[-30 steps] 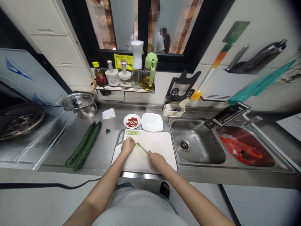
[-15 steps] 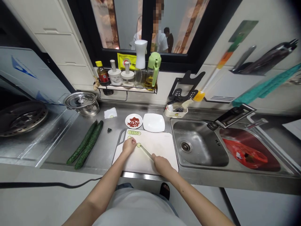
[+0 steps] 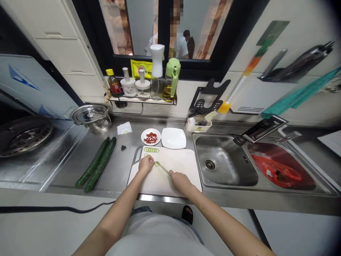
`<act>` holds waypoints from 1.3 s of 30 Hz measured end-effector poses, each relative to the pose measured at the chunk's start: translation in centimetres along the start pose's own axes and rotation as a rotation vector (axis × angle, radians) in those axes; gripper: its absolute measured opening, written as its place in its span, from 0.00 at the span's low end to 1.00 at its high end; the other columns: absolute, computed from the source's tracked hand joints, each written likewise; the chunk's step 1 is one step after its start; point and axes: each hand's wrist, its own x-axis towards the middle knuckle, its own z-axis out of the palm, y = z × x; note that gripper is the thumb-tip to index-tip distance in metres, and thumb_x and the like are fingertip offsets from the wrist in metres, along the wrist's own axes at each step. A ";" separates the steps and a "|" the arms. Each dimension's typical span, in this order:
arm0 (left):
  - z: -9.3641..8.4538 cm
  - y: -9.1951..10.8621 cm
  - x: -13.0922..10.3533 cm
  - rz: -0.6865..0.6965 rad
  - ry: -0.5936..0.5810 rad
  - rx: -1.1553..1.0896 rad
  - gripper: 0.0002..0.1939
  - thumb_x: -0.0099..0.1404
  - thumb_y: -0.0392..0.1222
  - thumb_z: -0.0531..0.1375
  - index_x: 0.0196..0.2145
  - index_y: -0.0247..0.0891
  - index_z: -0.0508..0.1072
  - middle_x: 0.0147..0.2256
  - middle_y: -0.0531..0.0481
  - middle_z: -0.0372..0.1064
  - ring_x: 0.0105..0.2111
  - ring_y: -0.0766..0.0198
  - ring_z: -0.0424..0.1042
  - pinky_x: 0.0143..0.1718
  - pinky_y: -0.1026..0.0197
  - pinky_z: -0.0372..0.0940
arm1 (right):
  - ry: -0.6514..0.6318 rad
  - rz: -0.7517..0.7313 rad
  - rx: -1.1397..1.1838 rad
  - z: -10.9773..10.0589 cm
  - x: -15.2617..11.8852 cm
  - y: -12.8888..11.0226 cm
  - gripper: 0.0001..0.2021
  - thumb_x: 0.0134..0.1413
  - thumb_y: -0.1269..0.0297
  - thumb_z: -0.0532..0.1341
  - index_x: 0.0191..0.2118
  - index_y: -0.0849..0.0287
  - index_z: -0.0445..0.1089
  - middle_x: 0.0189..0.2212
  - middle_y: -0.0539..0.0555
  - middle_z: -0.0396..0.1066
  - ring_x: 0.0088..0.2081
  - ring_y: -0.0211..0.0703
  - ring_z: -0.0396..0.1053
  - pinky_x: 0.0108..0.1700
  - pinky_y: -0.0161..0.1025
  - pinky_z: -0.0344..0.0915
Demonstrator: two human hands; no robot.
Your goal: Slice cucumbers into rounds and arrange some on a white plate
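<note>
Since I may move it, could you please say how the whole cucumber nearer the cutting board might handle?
The cucumber looks thick and nearly straight, so probably stiff; its rounded sides suggest it could roll; its bumpy-looking skin may aid grip.

Cucumber slices (image 3: pixel 151 150) lie on the cutting board (image 3: pixel 183 167), left of the sink (image 3: pixel 226 167).
</note>
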 end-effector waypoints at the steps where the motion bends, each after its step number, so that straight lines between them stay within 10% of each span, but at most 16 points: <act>1: 0.0 0.0 0.0 -0.003 0.000 0.002 0.06 0.55 0.40 0.62 0.33 0.41 0.73 0.31 0.52 0.73 0.31 0.65 0.70 0.31 0.66 0.57 | 0.000 0.001 -0.004 -0.1 0.0 0.0 0.14 0.60 0.75 0.47 0.49 0.62 0.62 0.38 0.63 0.74 0.40 0.47 0.73 0.39 0.40 0.66; 39: 0.2 -0.2 0.2 0.030 0.004 0.027 0.05 0.54 0.41 0.62 0.31 0.41 0.73 0.31 0.52 0.72 0.31 0.65 0.69 0.32 0.65 0.57 | -0.001 -0.032 -0.053 -0.3 -0.9 0.9 0.16 0.62 0.73 0.44 0.50 0.63 0.63 0.37 0.64 0.74 0.40 0.48 0.73 0.39 0.41 0.66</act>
